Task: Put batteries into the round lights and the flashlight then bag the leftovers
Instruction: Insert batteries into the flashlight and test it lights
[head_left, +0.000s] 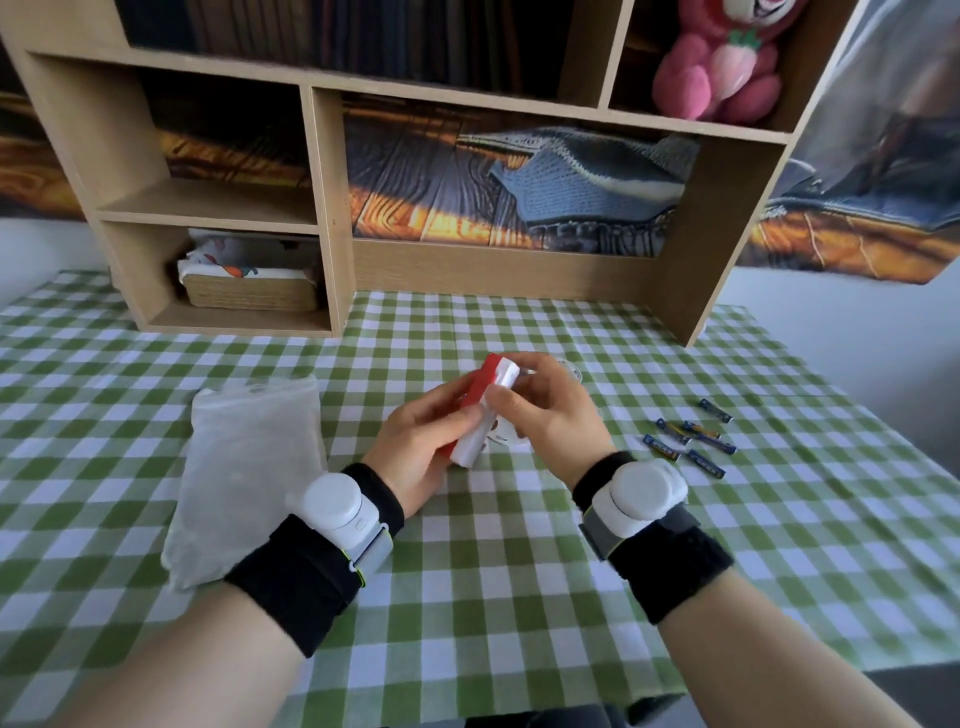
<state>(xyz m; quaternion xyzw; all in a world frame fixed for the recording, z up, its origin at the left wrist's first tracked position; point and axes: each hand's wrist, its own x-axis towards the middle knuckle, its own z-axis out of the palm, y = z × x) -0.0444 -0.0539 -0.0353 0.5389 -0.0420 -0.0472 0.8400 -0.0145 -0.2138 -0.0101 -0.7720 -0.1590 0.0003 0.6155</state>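
We see a green checked tablecloth under a wooden shelf unit. Our left hand and right hand both grip the red-and-white flashlight; 5 batteries lie right of it.

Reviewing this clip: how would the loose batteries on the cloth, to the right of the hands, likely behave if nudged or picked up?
The batteries are slim cylinders lying on their sides, so a nudge would probably roll them, though the checked tablecloth may slow that. They look rigid and small, likely needing a fingertip pinch. Several lie close together, so picking one could disturb its neighbours.
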